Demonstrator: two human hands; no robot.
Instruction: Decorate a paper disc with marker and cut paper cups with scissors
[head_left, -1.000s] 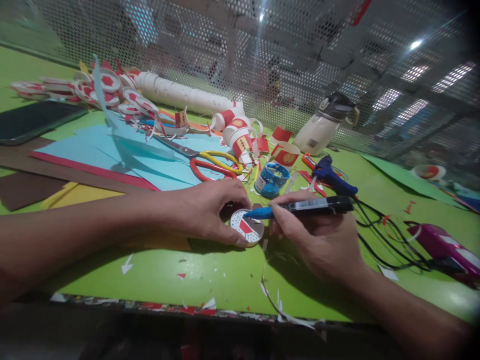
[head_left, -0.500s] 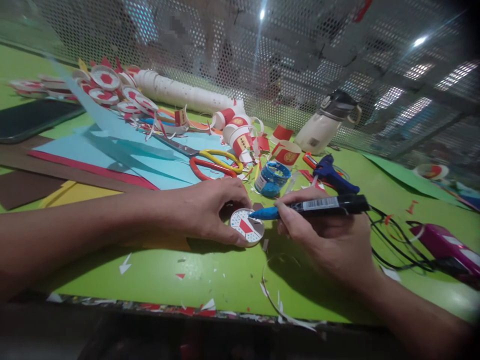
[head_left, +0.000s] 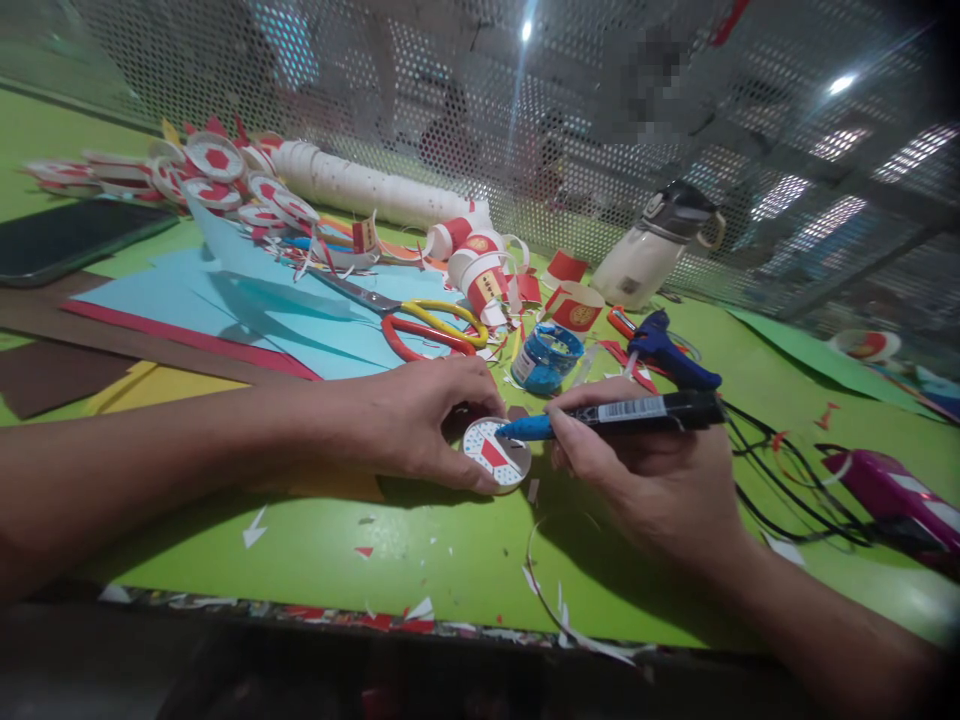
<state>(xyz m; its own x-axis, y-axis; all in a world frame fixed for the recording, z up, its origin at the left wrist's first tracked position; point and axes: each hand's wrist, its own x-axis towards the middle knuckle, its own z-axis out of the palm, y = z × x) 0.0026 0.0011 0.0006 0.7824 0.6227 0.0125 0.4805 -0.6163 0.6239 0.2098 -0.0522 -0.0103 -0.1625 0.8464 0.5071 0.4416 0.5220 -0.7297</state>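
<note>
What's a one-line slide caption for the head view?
Left hand holds a dotted disc; right hand holds a blue-tipped marker at its face, above a green table.

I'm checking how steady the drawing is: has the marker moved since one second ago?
Yes: the marker has shifted slightly to the right in the picture, judged against the glue gun.

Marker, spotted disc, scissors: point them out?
Marker (head_left: 631, 411): head view, label on barrel.
Spotted disc (head_left: 494, 455): head view, red patch on its face.
Scissors (head_left: 388, 303): head view, metal near the handles.
</note>
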